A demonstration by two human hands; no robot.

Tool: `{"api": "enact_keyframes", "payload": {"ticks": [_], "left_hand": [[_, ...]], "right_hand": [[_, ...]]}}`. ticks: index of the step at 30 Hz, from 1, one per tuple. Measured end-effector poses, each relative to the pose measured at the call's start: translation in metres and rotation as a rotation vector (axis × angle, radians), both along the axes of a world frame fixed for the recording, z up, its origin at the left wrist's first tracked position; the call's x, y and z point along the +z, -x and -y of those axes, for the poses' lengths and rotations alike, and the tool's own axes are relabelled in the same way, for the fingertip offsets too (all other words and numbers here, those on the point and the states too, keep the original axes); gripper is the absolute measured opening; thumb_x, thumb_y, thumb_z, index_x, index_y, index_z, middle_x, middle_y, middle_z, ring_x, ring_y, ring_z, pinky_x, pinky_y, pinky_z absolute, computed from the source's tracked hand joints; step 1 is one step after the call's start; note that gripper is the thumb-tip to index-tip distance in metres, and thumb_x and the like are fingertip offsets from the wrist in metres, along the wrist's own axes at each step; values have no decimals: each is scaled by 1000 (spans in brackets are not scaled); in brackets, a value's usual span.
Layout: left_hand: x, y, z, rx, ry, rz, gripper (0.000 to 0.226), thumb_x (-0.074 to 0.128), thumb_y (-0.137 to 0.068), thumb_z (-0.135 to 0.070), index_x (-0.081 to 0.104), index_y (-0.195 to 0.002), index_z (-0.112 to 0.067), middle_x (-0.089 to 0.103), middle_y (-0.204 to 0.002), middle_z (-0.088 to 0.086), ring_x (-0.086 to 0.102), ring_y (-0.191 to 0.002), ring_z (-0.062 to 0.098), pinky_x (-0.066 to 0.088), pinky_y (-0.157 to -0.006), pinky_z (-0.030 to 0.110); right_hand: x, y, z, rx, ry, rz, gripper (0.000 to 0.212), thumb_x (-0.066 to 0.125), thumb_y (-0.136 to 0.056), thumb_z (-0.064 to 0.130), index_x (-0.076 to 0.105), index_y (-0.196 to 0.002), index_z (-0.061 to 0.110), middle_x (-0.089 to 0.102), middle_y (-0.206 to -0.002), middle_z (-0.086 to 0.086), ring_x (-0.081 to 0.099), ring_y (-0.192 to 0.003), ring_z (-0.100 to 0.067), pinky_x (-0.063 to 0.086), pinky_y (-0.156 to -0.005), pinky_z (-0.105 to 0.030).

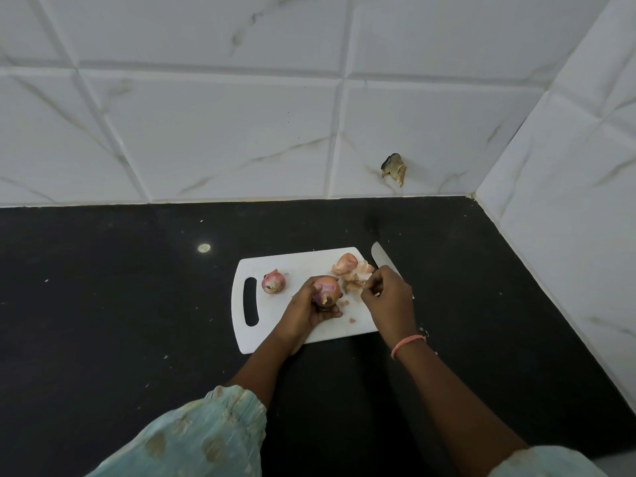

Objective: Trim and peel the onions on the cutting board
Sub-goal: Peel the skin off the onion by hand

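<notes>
A white cutting board [303,266] lies on the black counter. My left hand [306,309] grips a pink-purple onion [326,290] just above the board's middle. My right hand [387,296] is to its right, fingers curled and pinching a scrap of papery onion skin [358,282] at the board's right side. A second onion [273,282] with its skin on sits near the board's handle slot. A third, paler onion [346,263] rests at the far right corner among loose peels. A knife blade [380,258] lies off the board's right edge, partly behind my right hand.
The black counter [120,304] runs left and towards me. White tiled walls meet in a corner at the back right, with a damaged hole [394,168] in the back wall. Small peel crumbs [352,320] dot the board near my hands.
</notes>
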State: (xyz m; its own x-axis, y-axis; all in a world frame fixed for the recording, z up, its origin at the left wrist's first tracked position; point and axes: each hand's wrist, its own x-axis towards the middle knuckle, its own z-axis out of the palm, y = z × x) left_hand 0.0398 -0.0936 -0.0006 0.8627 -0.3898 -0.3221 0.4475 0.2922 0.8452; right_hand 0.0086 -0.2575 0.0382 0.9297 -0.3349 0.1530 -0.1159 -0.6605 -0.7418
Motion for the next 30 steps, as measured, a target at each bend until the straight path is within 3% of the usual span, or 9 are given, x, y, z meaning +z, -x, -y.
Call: {"api": "enact_keyframes", "payload": {"ticks": [3,6,9,11,15,19,24,30], "left_hand": [[1,-2,0,15,65,-31,38,25,-106,-18,51,-129,-5,65,-105,28,69,-80,32,60,-77,37],[1,-2,0,17,89,-36,38,22,-107,-22,50,-129,-9,66,-104,29,71,-84,38,60,-77,38],[-1,-3,1,-5,66,-22,37,22,-107,-22,45,-131,-5,66,-100,28,70,-79,35,60,-75,37],[1,-1,0,-12,65,6,33,22,-107,-19,43,-129,-5,65,-102,24,69,-79,32,60,-76,37],[5,1,-1,-26,89,37,25,24,-109,-21,42,-121,-10,66,-114,19,68,-102,36,56,-88,48],[1,-2,-3,-30,127,5,23,24,-109,-21,43,-116,-11,69,-111,18,66,-106,39,47,-97,58],[1,-1,-5,-38,143,16,25,23,-109,-25,44,-114,-12,74,-96,8,68,-94,31,51,-85,47],[2,-2,-7,-65,132,44,25,21,-110,-26,40,-117,-12,74,-93,4,69,-91,26,51,-84,46]], "right_hand": [[-1,1,-1,11,62,-3,19,57,-84,-3,64,-76,14,61,-76,5,59,-79,-11,48,-70,-22],[-4,1,-4,68,42,-60,19,49,-95,14,64,-85,16,61,-79,5,59,-82,-18,49,-69,-31],[-1,5,-13,117,-68,-69,8,59,-93,18,66,-97,16,64,-87,4,61,-82,-7,50,-65,-16],[2,6,-23,124,-162,-79,10,65,-90,16,67,-99,16,65,-89,7,62,-84,-4,53,-67,-17],[3,6,-40,67,-235,-74,11,73,-82,19,69,-91,15,69,-84,10,63,-78,3,47,-65,-9],[0,5,-45,23,-240,-67,12,76,-79,21,70,-86,15,70,-80,9,65,-75,-1,53,-67,-17],[1,6,-52,34,-121,-7,7,71,-84,17,73,-83,10,71,-73,1,66,-69,-8,53,-65,-25],[0,3,-56,31,-34,9,10,70,-85,20,72,-81,11,70,-72,2,64,-68,-7,52,-65,-26]]}}
